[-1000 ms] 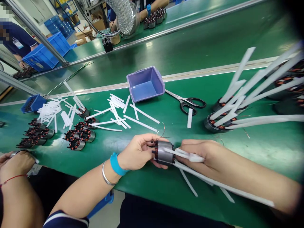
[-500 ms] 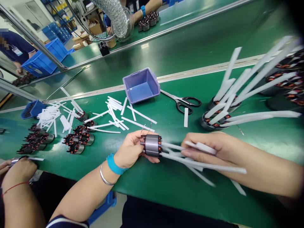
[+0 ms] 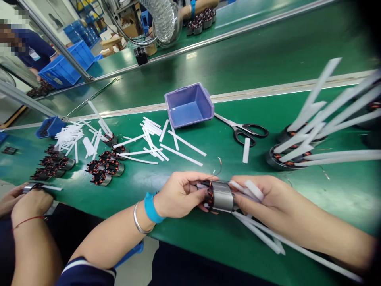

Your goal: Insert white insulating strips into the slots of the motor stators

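My left hand (image 3: 184, 194) is closed around a motor stator (image 3: 222, 196), a grey metal cylinder with copper windings showing at its left end. The thumb presses on that end, and a thin wire sticks up above. Long white strips (image 3: 258, 230) trail from the stator's right end toward the lower right. My right hand (image 3: 264, 194) is closed at that end, with short white strips (image 3: 253, 190) between its fingers; its fingertips are partly hidden behind the stator. Farther right, more stators (image 3: 275, 159) stand upright with long white strips rising out of them.
Black-handled scissors (image 3: 244, 131) lie beside a purple bin (image 3: 190, 107). Loose white strips (image 3: 154, 139) are scattered left of it, near a group of stators (image 3: 108, 163). At far left a co-worker's hand (image 3: 32, 202) holds another stator. A metal rail (image 3: 184, 51) runs behind.
My right hand has come up against the stator's right end, its fingers now touching there. My left thumb has shifted onto the winding end. The whole view has swung slightly.
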### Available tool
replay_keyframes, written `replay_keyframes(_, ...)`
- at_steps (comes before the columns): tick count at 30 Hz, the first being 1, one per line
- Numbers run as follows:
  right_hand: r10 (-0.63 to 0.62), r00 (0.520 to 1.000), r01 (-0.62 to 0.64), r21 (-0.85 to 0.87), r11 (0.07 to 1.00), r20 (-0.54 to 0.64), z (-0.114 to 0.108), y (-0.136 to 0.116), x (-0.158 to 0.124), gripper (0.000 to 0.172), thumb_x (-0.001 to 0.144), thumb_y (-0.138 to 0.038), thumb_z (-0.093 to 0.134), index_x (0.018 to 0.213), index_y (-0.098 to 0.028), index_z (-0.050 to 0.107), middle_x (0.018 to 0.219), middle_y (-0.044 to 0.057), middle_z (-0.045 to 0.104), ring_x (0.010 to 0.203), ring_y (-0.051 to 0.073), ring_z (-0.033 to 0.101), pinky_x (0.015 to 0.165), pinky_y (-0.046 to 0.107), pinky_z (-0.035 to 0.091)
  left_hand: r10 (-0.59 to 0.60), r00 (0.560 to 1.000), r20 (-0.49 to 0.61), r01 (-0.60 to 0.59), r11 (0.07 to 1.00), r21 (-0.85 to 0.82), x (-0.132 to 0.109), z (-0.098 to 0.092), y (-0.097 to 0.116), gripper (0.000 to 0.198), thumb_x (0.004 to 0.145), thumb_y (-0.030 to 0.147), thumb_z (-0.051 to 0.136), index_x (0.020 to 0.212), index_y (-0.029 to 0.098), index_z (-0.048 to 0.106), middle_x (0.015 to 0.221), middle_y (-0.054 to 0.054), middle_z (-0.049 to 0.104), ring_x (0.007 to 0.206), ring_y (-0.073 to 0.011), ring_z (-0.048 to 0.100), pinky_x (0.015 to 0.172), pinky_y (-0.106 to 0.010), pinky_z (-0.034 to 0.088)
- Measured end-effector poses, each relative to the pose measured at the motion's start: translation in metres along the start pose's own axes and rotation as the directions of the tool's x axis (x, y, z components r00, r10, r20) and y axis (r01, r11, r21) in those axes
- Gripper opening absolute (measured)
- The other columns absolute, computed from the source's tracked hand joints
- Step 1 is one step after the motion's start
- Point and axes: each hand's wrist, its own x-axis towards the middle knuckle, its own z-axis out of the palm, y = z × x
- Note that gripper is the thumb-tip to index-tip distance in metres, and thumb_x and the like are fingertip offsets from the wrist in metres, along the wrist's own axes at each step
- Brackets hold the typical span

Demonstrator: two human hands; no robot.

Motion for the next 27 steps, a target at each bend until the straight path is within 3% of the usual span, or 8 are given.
replay_keyframes(3,0.017,0.997,-0.018,0.025,1.0,0.076,0.001,-0.002,0.002,0.041,0.079,-0.054,0.058,0.057,-0.021,0.045,0.052,-0.003,0.04,0.048,0.011,0.037,0.044,0.023,0.035,0.029,0.999,-0.03,-0.025,0.991,0.133,-0.002,0.0,-0.001,0.039,0.074,0.036,0.068,0.103,0.009,0.066,0.076,-0.008,0.067,0.065,-0.016,0.066,0.061,-0.026,0.053)
replay_keyframes(5,0.033,0.999,-0.033,0.013,0.999,0.039,0.003,-0.004,0.005,0.041,0.078,-0.052,0.058,0.056,-0.022,0.041,0.052,-0.004,0.035,0.048,0.011,0.034,0.043,0.024,0.032,0.056,0.998,-0.037,-0.048,0.979,0.197,-0.003,-0.001,0.0,0.033,0.074,0.031,0.068,0.097,0.009,0.065,0.073,-0.007,0.065,0.063,-0.0143,0.064,0.058,-0.023,0.051)
replay_keyframes(8,0.015,0.999,-0.015,-0.004,1.0,-0.04,0.007,-0.007,0.007,0.034,0.077,-0.05,0.059,0.061,-0.022,0.048,0.061,0.0,0.049,0.054,0.015,0.045,0.049,0.027,0.039,0.114,0.991,-0.064,-0.097,0.969,0.226,-0.003,-0.001,0.001,0.02,0.071,0.023,0.067,0.086,0.01,0.062,0.072,-0.005,0.063,0.061,-0.0114,0.061,0.056,-0.02,0.048)
replay_keyframes(11,-0.058,0.994,0.058,-0.004,0.998,-0.092,0.009,-0.007,0.005,0.034,0.078,-0.048,0.059,0.058,-0.022,0.051,0.075,0.005,0.061,0.061,0.019,0.054,0.053,0.03,0.044,0.118,0.99,-0.083,-0.1,0.976,0.193,-0.003,0.001,0.001,0.015,0.068,0.019,0.067,0.079,0.012,0.059,0.066,-0.002,0.059,0.056,-0.0081,0.056,0.052,-0.017,0.045)
replay_keyframes(14,-0.085,0.993,0.083,-0.02,0.996,-0.087,0.007,-0.002,0.001,0.038,0.079,-0.047,0.06,0.053,-0.021,0.049,0.077,0.007,0.064,0.064,0.021,0.058,0.054,0.03,0.045,0.104,0.991,-0.079,-0.093,0.987,0.128,-0.003,0.003,-0.001,0.017,0.065,0.018,0.069,0.077,0.012,0.059,0.063,0.0,0.057,0.054,-0.007,0.054,0.05,-0.016,0.043)
replay_keyframes(18,-0.022,0.995,0.019,-0.031,0.999,-0.099,0.003,0.002,0.001,0.039,0.078,-0.048,0.062,0.051,-0.021,0.051,0.078,0.009,0.065,0.071,0.024,0.062,0.056,0.032,0.047,0.09,0.994,-0.064,-0.087,0.995,0.047,-0.003,0.005,-0.003,0.024,0.061,0.022,0.075,0.079,0.012,0.062,0.063,-0.001,0.059,0.056,-0.008,0.055,0.051,-0.017,0.044)
replay_keyframes(24,0.031,0.994,-0.022,0.089,0.996,-0.109,0.001,-0.005,0.007,0.046,0.07,-0.057,0.068,0.047,-0.02,0.054,0.073,0.01,0.065,0.056,0.019,0.058,0.046,0.029,0.046,0.08,0.996,-0.042,-0.082,0.996,-0.046,-0.003,0.004,0.0,0.022,0.058,0.014,0.071,0.078,0.012,0.062,0.065,-0.002,0.061,0.058,-0.0086,0.058,0.054,-0.018,0.047)
replay_keyframes(27,0.087,0.996,-0.083,0.117,0.99,-0.026,-0.008,-0.005,0.008,0.04,0.069,-0.058,0.07,0.061,-0.019,0.064,0.076,0.009,0.066,0.063,0.02,0.06,0.053,0.03,0.049,0.1,0.994,-0.04,-0.103,0.99,-0.091,-0.002,0.001,0.005,0.031,0.055,0.005,0.067,0.084,0.013,0.061,0.068,-0.001,0.062,0.057,-0.008,0.059,0.054,-0.017,0.047)
